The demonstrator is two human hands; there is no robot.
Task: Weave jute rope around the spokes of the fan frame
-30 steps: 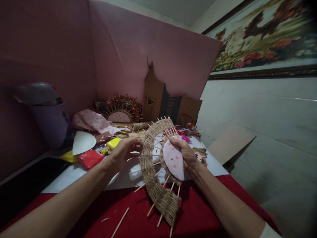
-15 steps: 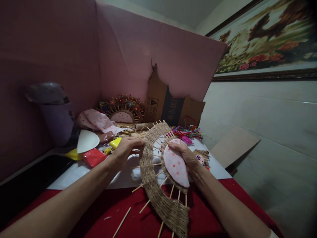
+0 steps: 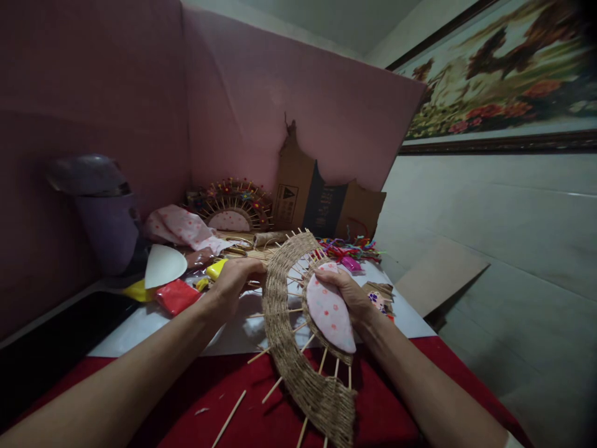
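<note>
While the right hand point(image 3: 347, 291) pinches a white, red-dotted padded half-disc point(image 3: 329, 311) at its straight edge, thumb laid across the front, the left hand point(image 3: 237, 281) reaches the outer edge of a broad, curved brown woven-cord band point(image 3: 280, 311); I cannot tell whether its fingers close on anything. Thin, pale wooden sticks point(image 3: 258, 356) radiate from the half-disc through the band, and the whole piece is held up tilted between the hands, above the red-covered desk point(image 3: 186, 398). One loose wooden stick point(image 3: 229, 418) lies nearby. Beyond the left forearm are a shiny red packet point(image 3: 177, 297) and a smooth white half-round piece point(image 3: 164, 267). Multicoloured fuzzy strands point(image 3: 361, 250) lie past the right hand, and farther back torn brown cardboard point(image 3: 296, 180) stands beside a flower-trimmed stick-and-cord half-round point(image 3: 229, 219).
</note>
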